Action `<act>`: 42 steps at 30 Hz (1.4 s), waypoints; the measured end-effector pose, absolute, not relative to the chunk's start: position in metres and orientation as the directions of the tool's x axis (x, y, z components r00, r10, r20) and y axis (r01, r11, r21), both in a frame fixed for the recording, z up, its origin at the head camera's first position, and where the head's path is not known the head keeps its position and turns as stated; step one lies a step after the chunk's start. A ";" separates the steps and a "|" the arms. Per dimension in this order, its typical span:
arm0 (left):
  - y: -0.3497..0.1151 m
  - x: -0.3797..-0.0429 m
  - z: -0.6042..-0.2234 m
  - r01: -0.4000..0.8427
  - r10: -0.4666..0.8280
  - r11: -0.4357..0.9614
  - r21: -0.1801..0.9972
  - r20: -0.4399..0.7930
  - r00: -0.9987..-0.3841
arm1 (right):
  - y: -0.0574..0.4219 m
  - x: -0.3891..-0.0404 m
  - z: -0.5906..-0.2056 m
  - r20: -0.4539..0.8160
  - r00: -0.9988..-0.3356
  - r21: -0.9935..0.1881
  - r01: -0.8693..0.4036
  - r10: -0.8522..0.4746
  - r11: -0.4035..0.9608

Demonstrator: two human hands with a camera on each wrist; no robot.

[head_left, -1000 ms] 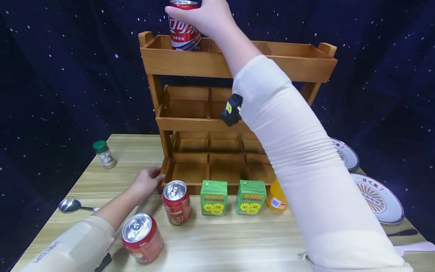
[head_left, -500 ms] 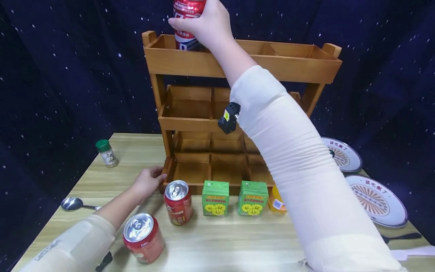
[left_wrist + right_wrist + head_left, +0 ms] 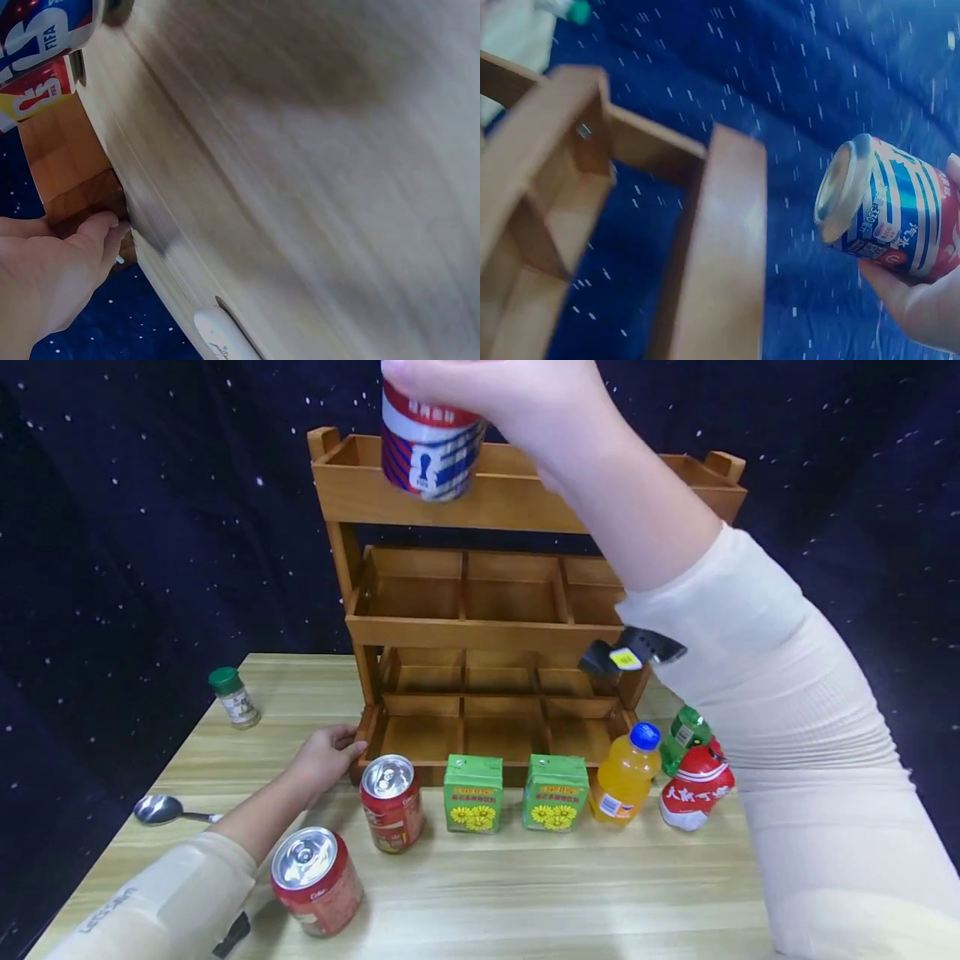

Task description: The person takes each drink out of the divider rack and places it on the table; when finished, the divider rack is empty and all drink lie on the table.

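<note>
My right hand (image 3: 517,393) grips a red cola can (image 3: 431,447) with a blue-and-white striped lower part. The can is up in front of the top tier of the wooden shelf (image 3: 480,635) at its left end, its upper part covered by the hand or cut off by the frame. In the right wrist view the can (image 3: 900,214) is apart from the shelf (image 3: 727,247), its bottom facing the shelf, fingers (image 3: 922,307) around its side. My left hand (image 3: 326,764) pinches the shelf's lower left side; the left wrist view shows thumb and fingertips (image 3: 101,225) on the wooden end (image 3: 71,150).
Two red cans (image 3: 392,810) stand by my left forearm. Two green drink cartons (image 3: 473,802), an orange juice bottle (image 3: 622,781), a red packet (image 3: 693,793) and a green bottle (image 3: 684,739) line the shelf's front. A shaker (image 3: 236,703) and spoon (image 3: 159,810) lie left.
My right hand has lifted the can out of the top left compartment and brought it forward. The forearm has swung right, uncovering the juice bottle and red packet. The left hand keeps its place.
</note>
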State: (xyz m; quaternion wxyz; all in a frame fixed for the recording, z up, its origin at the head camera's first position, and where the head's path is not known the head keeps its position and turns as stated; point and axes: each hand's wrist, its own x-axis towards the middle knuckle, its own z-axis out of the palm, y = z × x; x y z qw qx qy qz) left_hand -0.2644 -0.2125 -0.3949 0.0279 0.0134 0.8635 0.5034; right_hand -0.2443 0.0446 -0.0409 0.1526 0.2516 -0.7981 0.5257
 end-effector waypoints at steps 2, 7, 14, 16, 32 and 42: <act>-0.215 -0.264 -0.396 -0.011 0.048 0.507 0.862 -0.041 -0.998 | 0.048 -0.225 -0.058 0.501 -0.813 -0.765 -0.577 -0.299 0.286; -0.219 -0.261 -0.397 -0.019 0.051 0.507 0.862 -0.052 -0.997 | 0.058 -0.181 -0.111 0.357 -0.837 -0.833 -0.486 -0.415 0.265; -0.222 -0.258 -0.396 -0.022 0.039 0.483 0.875 -0.046 -0.998 | 0.067 -0.168 -0.205 0.184 -0.821 -0.840 -0.417 -0.541 0.347; -0.223 -0.257 -0.395 -0.022 0.035 0.481 0.876 -0.044 -0.998 | 0.067 -0.165 -0.228 0.169 -0.811 -0.833 -0.421 -0.561 0.358; -0.219 -0.259 -0.393 -0.027 0.037 0.501 0.865 -0.053 -0.998 | 0.051 -0.155 -0.334 0.133 -0.756 -0.847 -0.423 -0.641 0.322; -0.220 -0.259 -0.395 -0.012 0.039 0.484 0.875 -0.035 -0.999 | 0.043 -0.151 -0.355 0.144 -0.760 -0.847 -0.426 -0.633 0.318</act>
